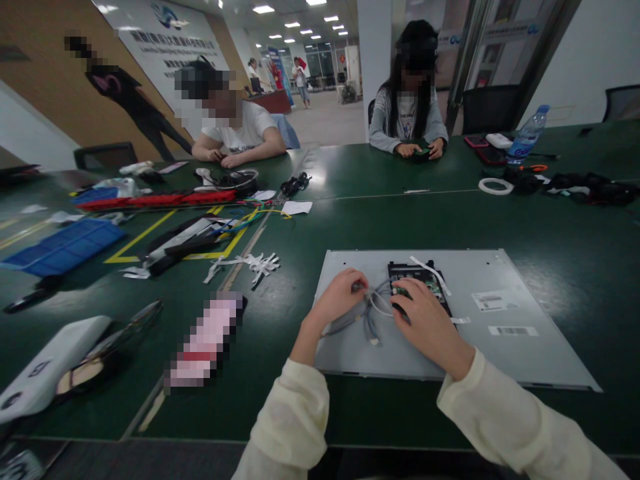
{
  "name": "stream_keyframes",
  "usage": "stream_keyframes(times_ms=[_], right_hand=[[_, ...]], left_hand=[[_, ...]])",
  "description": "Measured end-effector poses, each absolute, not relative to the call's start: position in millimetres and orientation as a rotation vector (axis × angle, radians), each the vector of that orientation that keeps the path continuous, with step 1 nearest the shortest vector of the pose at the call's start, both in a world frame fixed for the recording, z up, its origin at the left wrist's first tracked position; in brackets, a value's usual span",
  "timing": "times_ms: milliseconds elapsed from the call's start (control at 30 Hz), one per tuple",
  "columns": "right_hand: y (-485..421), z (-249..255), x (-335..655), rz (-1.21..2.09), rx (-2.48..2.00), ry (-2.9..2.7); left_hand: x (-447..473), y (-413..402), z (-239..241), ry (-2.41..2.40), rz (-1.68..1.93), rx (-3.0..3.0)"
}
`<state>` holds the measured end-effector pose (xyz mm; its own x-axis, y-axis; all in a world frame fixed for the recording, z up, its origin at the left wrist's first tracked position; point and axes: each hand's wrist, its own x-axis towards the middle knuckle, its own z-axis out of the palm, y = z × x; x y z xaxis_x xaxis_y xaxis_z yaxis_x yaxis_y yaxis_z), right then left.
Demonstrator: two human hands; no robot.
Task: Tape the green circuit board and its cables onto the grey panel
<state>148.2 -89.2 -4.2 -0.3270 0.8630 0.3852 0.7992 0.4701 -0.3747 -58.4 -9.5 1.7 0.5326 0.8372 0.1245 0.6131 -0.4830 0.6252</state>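
A flat grey metal panel lies on the table in front of me. A bundle of grey cable with a plug on a loose end rests over its left half. My left hand has its fingers curled closed on the cable at the left of the bundle. My right hand is bent over the bundle's right side, fingers closed round part of the cable; its fingertips are partly hidden. Just behind my right hand sits a black frame with a green circuit board, with a white tape strip across it.
A phone and a white device lie to the left. Beyond are torn white strips, a blue tray and cables. Two people sit across the green table. A water bottle stands at the far right.
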Motion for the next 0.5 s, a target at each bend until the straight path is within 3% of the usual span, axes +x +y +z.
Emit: stream_keyframes(times_ms=[500], right_hand=[[-89.5, -3.5, 147.6, 0.183, -1.379, -2.185]], left_hand=[[-56.7, -12.7, 11.8, 1.154, 0.503, 2.280]])
